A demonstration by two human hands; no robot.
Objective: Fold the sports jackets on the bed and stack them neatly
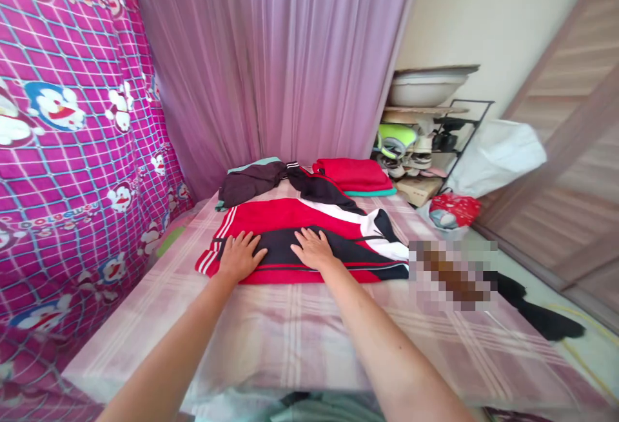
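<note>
Here, left hand (239, 257) and right hand (313, 250) splay flat on red-black garment (278, 251); likely soft, light, best held along near edge (285, 277).

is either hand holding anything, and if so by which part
Nothing appears to be held: the left hand and right hand both lie flat, fingers spread, on the dark band of the red, black and white garment.

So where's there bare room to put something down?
The checked cloth is bare on the near side of the red-and-black garment, between the left forearm and right forearm. More lies from the left forearm toward the patterned fabric. The far edge is crowded: dark garment, red folded cloth.
</note>
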